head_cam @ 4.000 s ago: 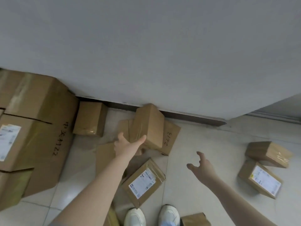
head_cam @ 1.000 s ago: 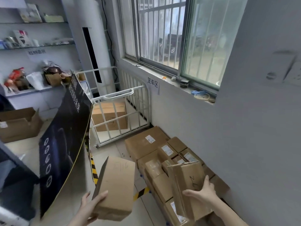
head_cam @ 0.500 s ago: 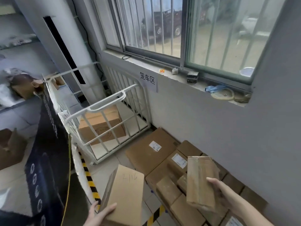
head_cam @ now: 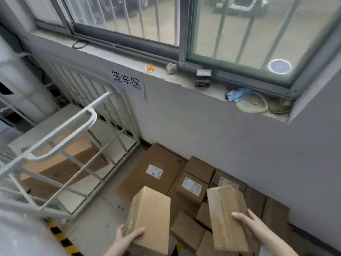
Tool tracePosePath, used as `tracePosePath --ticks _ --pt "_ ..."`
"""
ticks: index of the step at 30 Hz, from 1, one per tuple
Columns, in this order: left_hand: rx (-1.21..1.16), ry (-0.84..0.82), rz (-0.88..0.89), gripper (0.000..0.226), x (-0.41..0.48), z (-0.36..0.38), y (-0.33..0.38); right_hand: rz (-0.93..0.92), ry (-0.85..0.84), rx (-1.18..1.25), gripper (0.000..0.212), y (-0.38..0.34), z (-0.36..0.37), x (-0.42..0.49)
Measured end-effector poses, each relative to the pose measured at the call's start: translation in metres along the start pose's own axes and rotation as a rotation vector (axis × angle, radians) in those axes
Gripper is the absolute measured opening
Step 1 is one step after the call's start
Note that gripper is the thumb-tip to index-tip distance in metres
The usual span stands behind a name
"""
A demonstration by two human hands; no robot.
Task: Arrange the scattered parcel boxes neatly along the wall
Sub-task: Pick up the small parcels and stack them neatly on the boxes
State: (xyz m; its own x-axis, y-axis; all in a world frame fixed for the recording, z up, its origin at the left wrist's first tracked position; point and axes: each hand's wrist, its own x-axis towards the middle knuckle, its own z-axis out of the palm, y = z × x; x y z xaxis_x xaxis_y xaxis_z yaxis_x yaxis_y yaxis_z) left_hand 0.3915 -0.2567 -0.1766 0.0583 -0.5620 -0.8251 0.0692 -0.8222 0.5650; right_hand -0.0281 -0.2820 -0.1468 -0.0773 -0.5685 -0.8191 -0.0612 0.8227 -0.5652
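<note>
I carry two brown parcel boxes above the floor. My left hand (head_cam: 125,239) grips the near end of a box with handwritten numbers (head_cam: 151,217), thumb on top. My right hand (head_cam: 249,223) holds a taped box (head_cam: 226,213) from its right side, fingers laid over the top. Below and beyond them, a row of brown parcel boxes (head_cam: 191,183) lies packed along the grey wall (head_cam: 221,130), the biggest one (head_cam: 155,170) at the far end with a white label.
A white metal cage trolley (head_cam: 73,137) with a large carton inside stands at left, close to the row's far end. Yellow-black floor tape (head_cam: 59,235) runs at lower left. The window sill (head_cam: 184,78) above holds small items.
Since four seconds ago I picked up two boxes and turned from the scattered pile. In the last second the view closed in on the wall row and both boxes moved forward over it.
</note>
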Motion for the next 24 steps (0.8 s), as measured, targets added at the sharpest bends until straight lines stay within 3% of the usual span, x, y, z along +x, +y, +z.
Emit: tracePosePath --ticks 4,8,11,14,16,21,24 --pt "0.128 -0.005 -0.082 0.150 0.056 -0.004 0.044 0.094 0.063 -0.046 0.156 -0.017 0.017 0.015" --pt "0.183 0.001 -0.008 0.141 0.144 -0.013 0.031 0.147 -0.103 -0.207 0.162 -0.043 0.044 0.099" --pt "0.172 -0.021 -0.064 0.127 0.207 -0.014 0.042 0.156 -0.262 -0.380 0.142 -0.048 0.073 0.199" --pt "0.212 0.037 -0.154 0.151 0.278 -0.020 0.027 0.158 -0.366 -0.552 0.123 -0.032 0.108 0.297" --pt "0.246 0.036 -0.154 0.154 0.318 -0.026 0.008 0.165 -0.443 -0.631 0.121 -0.019 0.127 0.352" --pt "0.304 0.002 -0.085 0.145 0.402 -0.039 -0.033 0.254 -0.540 -0.606 0.095 0.015 0.159 0.451" --pt "0.324 -0.037 -0.076 0.128 0.426 -0.036 -0.048 0.204 -0.504 -0.605 0.072 0.035 0.164 0.470"
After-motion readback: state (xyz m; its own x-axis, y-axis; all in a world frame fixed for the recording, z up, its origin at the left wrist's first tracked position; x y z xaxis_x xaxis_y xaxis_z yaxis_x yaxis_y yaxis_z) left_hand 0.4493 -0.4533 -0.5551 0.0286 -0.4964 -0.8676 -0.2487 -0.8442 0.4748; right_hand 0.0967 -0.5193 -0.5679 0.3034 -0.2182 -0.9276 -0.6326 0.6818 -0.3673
